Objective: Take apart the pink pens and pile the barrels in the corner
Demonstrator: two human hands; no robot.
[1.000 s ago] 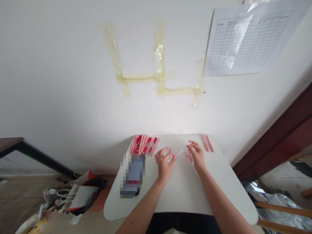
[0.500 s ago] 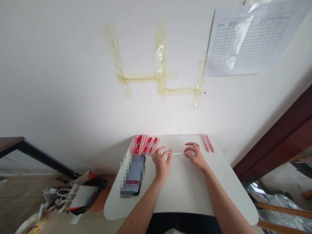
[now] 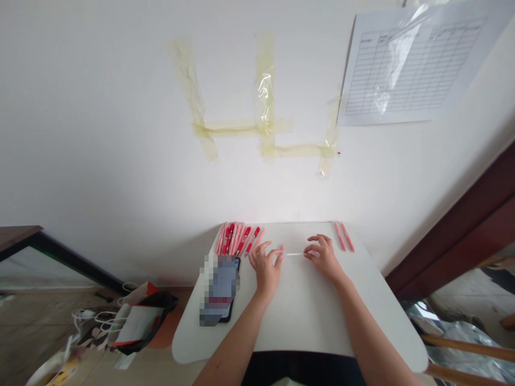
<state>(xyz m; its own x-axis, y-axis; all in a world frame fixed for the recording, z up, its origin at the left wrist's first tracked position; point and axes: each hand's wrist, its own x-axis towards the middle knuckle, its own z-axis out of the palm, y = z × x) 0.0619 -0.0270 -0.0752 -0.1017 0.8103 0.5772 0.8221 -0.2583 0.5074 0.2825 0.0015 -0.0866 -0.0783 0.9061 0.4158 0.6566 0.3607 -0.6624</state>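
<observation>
My left hand [image 3: 266,264] and my right hand [image 3: 323,257] rest over the far middle of a small white table [image 3: 306,316]. Between them they pinch a thin white refill [image 3: 294,254], held level, one end in each hand's fingertips. A pink pen part shows at my left fingertips, too small to make out. A pile of several pink and red pens [image 3: 238,239] lies at the far left of the table, close to my left hand. Two pink pen barrels [image 3: 343,236] lie at the far right, beyond my right hand.
A phone [image 3: 220,288] lies on the table's left side. A white wall with yellowed tape strips [image 3: 263,107] and a taped printed sheet [image 3: 406,64] stands behind. Bags and cables [image 3: 129,321] lie on the floor left; a dark wooden frame [image 3: 462,230] stands right.
The refill, slanted up toward my right hand a second ago, now lies level. My right hand dropped a little and my left hand slid slightly left and farther away.
</observation>
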